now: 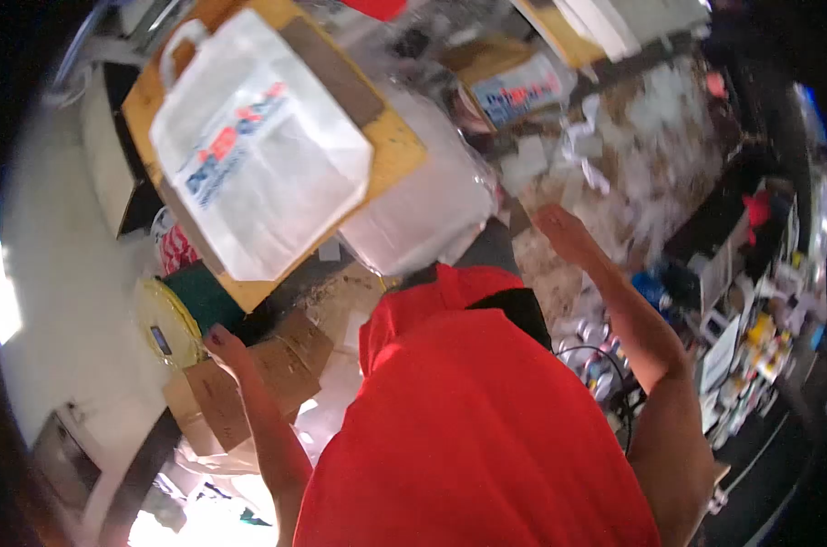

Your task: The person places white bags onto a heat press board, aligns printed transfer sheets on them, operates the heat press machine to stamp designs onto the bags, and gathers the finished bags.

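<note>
My left hand (226,348) is low on the left, beside a yellow-rimmed round roll or lid (169,321) and above a brown cardboard box (249,387). Blur hides how its fingers lie, and I cannot tell if it touches either. My right hand (561,230) hangs out to the right over the littered floor, its fingers curled in, with nothing visible in them. Ahead, a white cloth bag (277,164) with blue and red print lies flat on a wooden table (400,150), its handle toward the far left. Neither hand touches the bag.
A stack of clear plastic-wrapped sheets (423,219) sits by the table's right edge. Beyond stands an open carton (496,68) with a similar printed bag (518,91). Scraps (651,137) litter the floor at right. Cans (596,351) and a cluttered shelf (751,337) stand further right.
</note>
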### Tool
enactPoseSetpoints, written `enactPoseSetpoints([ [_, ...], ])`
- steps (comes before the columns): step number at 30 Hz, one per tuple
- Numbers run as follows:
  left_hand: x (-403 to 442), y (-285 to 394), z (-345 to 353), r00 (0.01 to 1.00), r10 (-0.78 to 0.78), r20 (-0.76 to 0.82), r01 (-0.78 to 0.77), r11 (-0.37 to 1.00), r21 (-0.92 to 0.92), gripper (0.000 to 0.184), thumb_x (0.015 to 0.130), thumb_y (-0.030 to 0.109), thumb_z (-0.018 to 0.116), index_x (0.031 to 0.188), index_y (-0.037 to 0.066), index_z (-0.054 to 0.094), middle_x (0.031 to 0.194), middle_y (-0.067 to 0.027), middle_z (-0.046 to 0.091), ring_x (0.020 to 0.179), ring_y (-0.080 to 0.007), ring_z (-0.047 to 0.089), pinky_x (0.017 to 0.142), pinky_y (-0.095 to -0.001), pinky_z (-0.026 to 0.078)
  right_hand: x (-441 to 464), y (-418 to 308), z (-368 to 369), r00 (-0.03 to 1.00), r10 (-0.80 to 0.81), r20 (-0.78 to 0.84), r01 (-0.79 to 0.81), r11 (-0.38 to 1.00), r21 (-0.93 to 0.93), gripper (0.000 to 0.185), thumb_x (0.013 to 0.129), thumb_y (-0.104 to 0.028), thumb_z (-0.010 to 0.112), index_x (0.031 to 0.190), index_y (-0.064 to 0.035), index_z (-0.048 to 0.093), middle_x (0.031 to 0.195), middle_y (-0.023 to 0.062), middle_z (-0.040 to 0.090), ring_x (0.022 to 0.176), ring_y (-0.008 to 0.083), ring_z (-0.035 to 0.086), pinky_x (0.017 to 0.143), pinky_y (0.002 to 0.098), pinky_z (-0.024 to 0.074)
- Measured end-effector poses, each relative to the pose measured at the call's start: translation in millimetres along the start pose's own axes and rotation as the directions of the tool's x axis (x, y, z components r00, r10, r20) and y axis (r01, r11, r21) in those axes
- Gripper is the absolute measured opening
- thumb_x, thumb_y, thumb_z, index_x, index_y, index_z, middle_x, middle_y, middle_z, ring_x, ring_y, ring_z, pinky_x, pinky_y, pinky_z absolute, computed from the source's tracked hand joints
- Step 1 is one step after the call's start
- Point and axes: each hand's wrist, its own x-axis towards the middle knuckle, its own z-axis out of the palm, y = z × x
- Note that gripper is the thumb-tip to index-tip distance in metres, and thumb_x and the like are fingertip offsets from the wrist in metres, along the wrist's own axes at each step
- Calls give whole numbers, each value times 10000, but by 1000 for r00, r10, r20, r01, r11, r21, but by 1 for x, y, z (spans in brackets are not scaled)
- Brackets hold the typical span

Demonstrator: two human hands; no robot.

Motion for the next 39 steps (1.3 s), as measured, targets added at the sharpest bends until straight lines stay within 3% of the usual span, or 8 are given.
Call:
enactPoseSetpoints([
  [3,-46,-108,28,939,41,341,-109,977,182,398,954,355,579,915,-34,652,830,-238,650,752,-339,639,701,-463,492,-68,92,19,950,130,285,-151,987,54,278,976,-293,573,1136,-72,625,1156,106,652,1018,254,640,869,374,513],
  [5,-63,-180,53,711,68,700,-414,845,338,376,950,343,590,872,-17,663,826,-242,668,725,-337,662,673,-480,495,-115,114,40,924,82,372,-148,977,152,359,998,-384,545,1183,-86,618,1175,90,648,995,236,644,872,364,516],
  [7,-96,-130,37,396,196,897,-602,793,92,371,941,352,621,990,-15,628,840,-200,676,747,-292,682,676,-430,523,-149,92,55,715,353,603,-674,579,459,536,988,-538,502,1280,-94,572,1186,62,637,1005,212,630,843,370,533],
  [10,-119,-45,44,252,53,966,-575,811,106,377,938,357,643,1046,-1,592,825,-126,665,727,-225,674,671,-359,538,-179,73,84,705,329,629,-705,427,566,622,976,-598,483,1336,-93,529,1161,40,637,982,203,626,790,379,546],
  [13,-139,64,53,370,-26,929,-470,857,211,351,958,356,628,998,10,584,807,-70,637,743,-180,667,672,-316,540,-184,72,92,733,287,617,-675,425,603,631,978,-607,466,1333,-90,532,1138,52,641,943,190,632,739,361,551],
  [19,-135,119,75,229,215,949,-423,900,-102,259,1007,322,579,990,64,584,768,-17,578,645,-96,553,596,-256,474,-200,90,103,771,177,611,-624,396,673,587,987,-591,464,1287,-93,546,1141,61,587,1014,199,591,819,432,554],
  [34,-138,121,99,212,178,961,-588,809,-20,248,964,275,625,969,27,609,770,-66,651,705,-151,631,655,-309,501,-220,103,108,774,170,610,-608,470,640,650,981,-625,428,1389,-124,499,1314,76,565,1140,240,568,847,443,552],
  [39,-139,118,101,238,152,959,-550,835,4,248,960,266,624,971,19,612,764,-62,644,700,-153,624,668,-311,506,-217,93,101,803,221,553,-587,452,672,670,977,-631,437,1354,-86,536,1172,86,642,960,180,638,730,335,551],
])
